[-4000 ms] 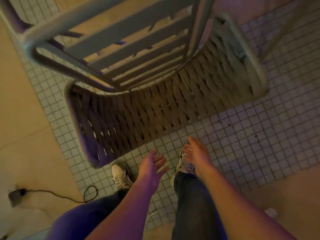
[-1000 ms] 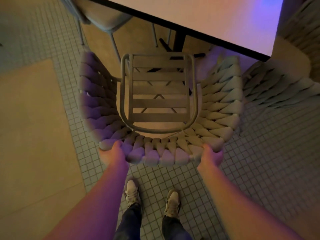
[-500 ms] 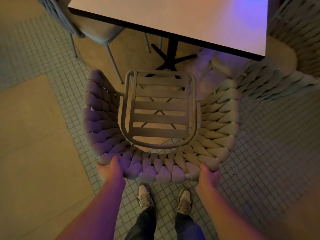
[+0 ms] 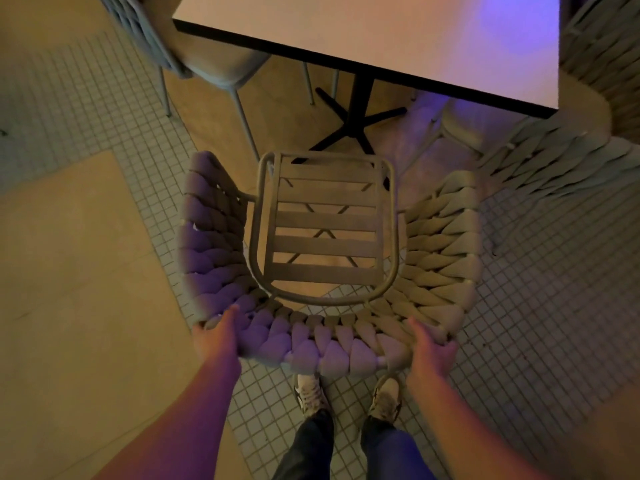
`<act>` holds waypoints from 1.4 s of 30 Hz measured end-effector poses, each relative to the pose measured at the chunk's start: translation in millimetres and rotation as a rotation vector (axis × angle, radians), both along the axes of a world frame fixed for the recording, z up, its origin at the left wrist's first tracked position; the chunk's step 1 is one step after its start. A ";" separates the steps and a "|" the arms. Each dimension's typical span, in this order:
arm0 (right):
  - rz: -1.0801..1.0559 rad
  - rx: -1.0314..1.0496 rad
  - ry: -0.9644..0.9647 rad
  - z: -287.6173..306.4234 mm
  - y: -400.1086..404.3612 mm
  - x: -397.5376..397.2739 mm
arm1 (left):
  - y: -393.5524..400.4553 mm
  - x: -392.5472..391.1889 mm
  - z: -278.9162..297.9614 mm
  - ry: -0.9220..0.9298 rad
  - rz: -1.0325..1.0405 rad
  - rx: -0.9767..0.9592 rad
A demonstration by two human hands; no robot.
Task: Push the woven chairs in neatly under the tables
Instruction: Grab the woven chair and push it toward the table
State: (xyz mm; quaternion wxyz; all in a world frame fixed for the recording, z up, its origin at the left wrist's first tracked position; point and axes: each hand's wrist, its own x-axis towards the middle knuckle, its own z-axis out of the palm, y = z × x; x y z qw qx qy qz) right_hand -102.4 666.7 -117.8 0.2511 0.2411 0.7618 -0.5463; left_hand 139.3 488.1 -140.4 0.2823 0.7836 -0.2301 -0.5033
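Observation:
A woven chair (image 4: 332, 351) with a slatted seat (image 4: 323, 230) stands in front of me, facing a pale table (image 4: 398, 39) with a dark edge. The seat's front sits short of the table edge, over the black cross base (image 4: 353, 123). My left hand (image 4: 216, 336) grips the curved back at its left rear corner. On the right rear corner my right hand (image 4: 431, 348) holds the same back rim. My two shoes show on the tiles just behind the chair.
A second woven chair (image 4: 561, 161) stands close on the right, beside the table corner. A smooth grey chair (image 4: 207, 60) sits tucked at the table's far left. The floor is small white tiles (image 4: 540, 306) with a plain beige slab (image 4: 76, 271) on the left.
Four seconds ago both hands were free over a different chair view. Since a second ago, the held chair and table appear lower and closer in view; my grip stays the same.

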 end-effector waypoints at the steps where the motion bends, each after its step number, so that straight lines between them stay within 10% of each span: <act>1: 0.019 0.012 0.053 0.9 -0.5 -11.2 | -13.3 5.7 0.5 -0.007 -0.018 -0.015; 14: 0.763 0.335 0.521 -11.0 -56.1 -188.0 | -206.8 1.2 -8.6 -0.460 -0.830 -0.304; 42: 0.545 0.436 0.482 -21.0 -105.7 -118.5 | -361.2 -24.1 -7.2 -0.530 -1.098 -0.289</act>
